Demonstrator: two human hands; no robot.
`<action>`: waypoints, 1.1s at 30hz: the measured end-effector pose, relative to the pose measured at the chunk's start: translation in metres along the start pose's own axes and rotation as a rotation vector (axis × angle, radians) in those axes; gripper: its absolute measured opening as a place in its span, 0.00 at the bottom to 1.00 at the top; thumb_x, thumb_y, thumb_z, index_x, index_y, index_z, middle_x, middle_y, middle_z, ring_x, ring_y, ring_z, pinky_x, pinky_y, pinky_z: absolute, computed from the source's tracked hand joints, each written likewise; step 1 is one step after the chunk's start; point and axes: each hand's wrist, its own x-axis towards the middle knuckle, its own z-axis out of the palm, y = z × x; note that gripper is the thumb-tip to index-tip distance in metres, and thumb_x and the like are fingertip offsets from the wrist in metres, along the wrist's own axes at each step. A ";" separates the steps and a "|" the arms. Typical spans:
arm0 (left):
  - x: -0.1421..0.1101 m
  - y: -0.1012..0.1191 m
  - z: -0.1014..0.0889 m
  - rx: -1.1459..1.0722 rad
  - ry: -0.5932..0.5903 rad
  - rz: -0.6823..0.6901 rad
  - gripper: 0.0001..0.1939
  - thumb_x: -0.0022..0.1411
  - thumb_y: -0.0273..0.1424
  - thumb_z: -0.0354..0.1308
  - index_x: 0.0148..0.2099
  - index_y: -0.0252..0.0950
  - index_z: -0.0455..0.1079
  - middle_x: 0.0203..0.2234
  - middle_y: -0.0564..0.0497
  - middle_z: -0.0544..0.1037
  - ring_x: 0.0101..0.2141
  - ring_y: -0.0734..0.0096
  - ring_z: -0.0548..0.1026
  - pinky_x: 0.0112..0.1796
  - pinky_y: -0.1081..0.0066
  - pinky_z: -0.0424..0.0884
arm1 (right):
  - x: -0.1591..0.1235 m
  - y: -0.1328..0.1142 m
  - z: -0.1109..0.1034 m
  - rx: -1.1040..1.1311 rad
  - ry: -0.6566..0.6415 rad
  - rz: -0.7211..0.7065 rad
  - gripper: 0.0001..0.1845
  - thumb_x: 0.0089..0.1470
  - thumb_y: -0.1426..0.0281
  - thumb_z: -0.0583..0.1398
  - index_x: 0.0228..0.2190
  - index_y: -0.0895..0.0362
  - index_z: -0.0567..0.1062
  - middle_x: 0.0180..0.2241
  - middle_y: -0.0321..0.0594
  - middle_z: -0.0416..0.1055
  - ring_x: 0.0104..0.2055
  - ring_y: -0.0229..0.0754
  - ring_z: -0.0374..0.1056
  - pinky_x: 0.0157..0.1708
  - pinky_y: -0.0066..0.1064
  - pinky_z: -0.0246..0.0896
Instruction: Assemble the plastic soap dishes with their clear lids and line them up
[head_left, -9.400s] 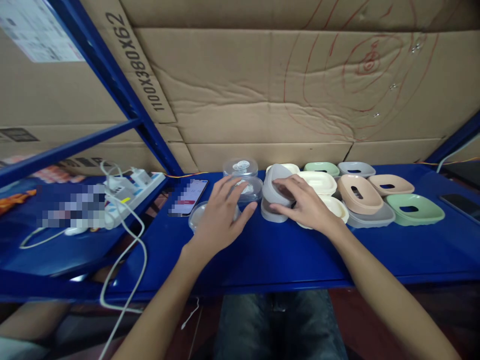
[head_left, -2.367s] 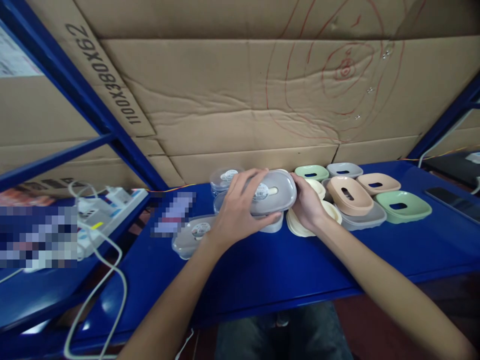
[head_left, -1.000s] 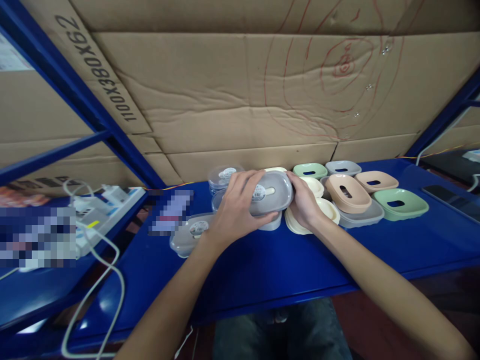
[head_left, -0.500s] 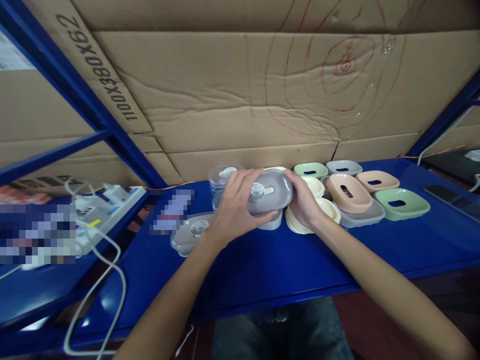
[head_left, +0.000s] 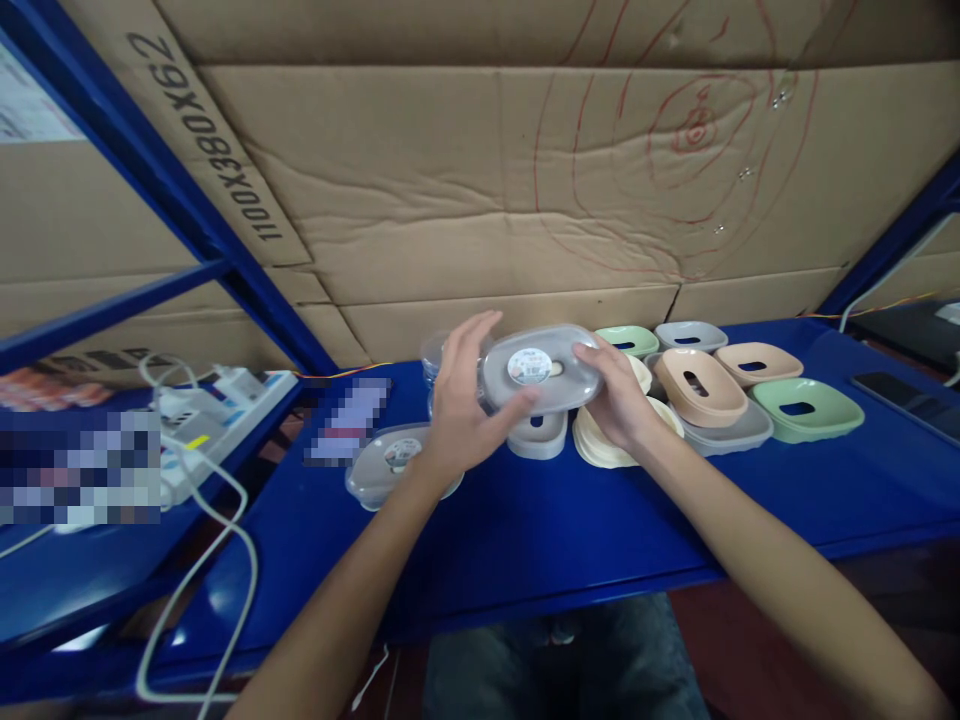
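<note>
My right hand grips the right end of a grey oval soap box, which has a clear lid and a round label, and holds it tilted above the table. At its left end my left hand is open, fingers stretched up, the thumb over the box's lower edge; whether it touches is unclear. Another lidded grey soap box lies beside my left forearm, partly hidden by it. Behind my left hand stand clear-lidded boxes, mostly covered. A small grey dish sits below the held box, and cream dishes are under my right hand.
On the right of the blue table stand peach dishes, a green dish and grey ones. A phone lies at the far right. A power strip with white cables is at left. Cardboard walls the back.
My left hand has loosened from the soap box, its fingers lifting off the lid. The box has shifted slightly right and its label now shows fully; my right hand keeps hold.
</note>
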 end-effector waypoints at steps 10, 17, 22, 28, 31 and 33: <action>0.007 0.002 -0.001 -0.917 -0.153 -0.689 0.26 0.65 0.46 0.72 0.57 0.35 0.78 0.48 0.39 0.86 0.48 0.54 0.84 0.48 0.58 0.81 | 0.008 0.003 -0.011 0.027 0.013 0.036 0.22 0.47 0.51 0.74 0.37 0.51 0.80 0.36 0.37 0.80 0.46 0.52 0.76 0.45 0.39 0.71; 0.010 0.007 -0.005 -0.993 -0.138 -0.794 0.25 0.62 0.41 0.76 0.55 0.31 0.80 0.43 0.40 0.86 0.41 0.60 0.83 0.44 0.62 0.79 | 0.009 0.004 -0.012 0.021 -0.040 0.058 0.25 0.46 0.52 0.76 0.41 0.52 0.81 0.39 0.38 0.82 0.45 0.51 0.77 0.44 0.39 0.72; 0.010 0.005 -0.007 -0.973 -0.134 -0.816 0.25 0.61 0.42 0.77 0.53 0.31 0.82 0.40 0.42 0.86 0.37 0.63 0.82 0.41 0.64 0.78 | 0.009 0.006 -0.011 0.022 -0.050 0.076 0.24 0.44 0.57 0.79 0.39 0.53 0.82 0.37 0.37 0.82 0.39 0.45 0.76 0.40 0.34 0.70; 0.010 0.003 -0.008 -0.970 -0.107 -0.822 0.26 0.57 0.41 0.78 0.51 0.31 0.81 0.39 0.43 0.86 0.36 0.64 0.82 0.39 0.65 0.79 | 0.010 0.005 -0.010 0.013 -0.029 0.083 0.25 0.40 0.58 0.80 0.39 0.54 0.82 0.35 0.36 0.81 0.36 0.43 0.74 0.38 0.33 0.68; 0.011 0.005 -0.008 -0.960 -0.111 -0.814 0.26 0.58 0.41 0.78 0.52 0.31 0.81 0.40 0.43 0.86 0.36 0.64 0.82 0.40 0.64 0.79 | 0.010 0.003 -0.011 -0.019 -0.048 0.079 0.25 0.41 0.57 0.80 0.39 0.53 0.81 0.35 0.36 0.81 0.37 0.43 0.74 0.38 0.34 0.68; 0.011 0.007 -0.008 -0.942 -0.099 -0.815 0.25 0.58 0.42 0.77 0.52 0.31 0.81 0.40 0.43 0.86 0.36 0.64 0.82 0.40 0.65 0.79 | 0.010 0.002 -0.012 -0.035 -0.058 0.080 0.25 0.42 0.57 0.79 0.39 0.53 0.81 0.35 0.36 0.81 0.37 0.44 0.74 0.38 0.34 0.68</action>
